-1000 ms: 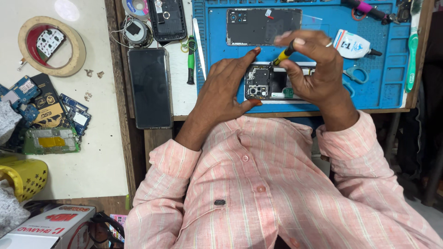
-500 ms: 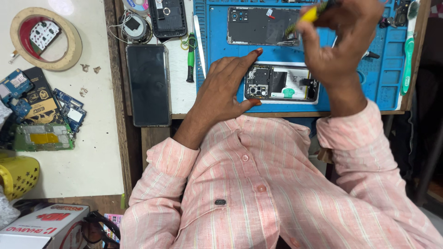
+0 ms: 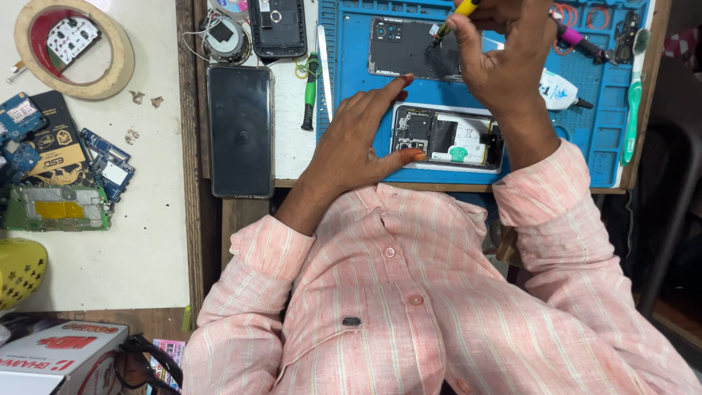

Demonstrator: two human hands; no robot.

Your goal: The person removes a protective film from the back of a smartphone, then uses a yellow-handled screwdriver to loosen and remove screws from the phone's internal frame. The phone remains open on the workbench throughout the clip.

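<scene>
Pinning the opened phone [image 3: 447, 137] flat on the blue mat [image 3: 351, 66] with left hand [image 3: 358, 143], fingers spread. Pinching a yellow-handled screwdriver [image 3: 453, 16] in right hand [image 3: 504, 55], grip closed. Light, stiff, likely fragile inside; best gripping by frame edges.

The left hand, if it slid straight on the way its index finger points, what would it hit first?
The left hand points up across the blue mat. Its index fingertip would probably first meet the dark phone back cover lying just beyond it, though height above the mat is unclear.
</scene>
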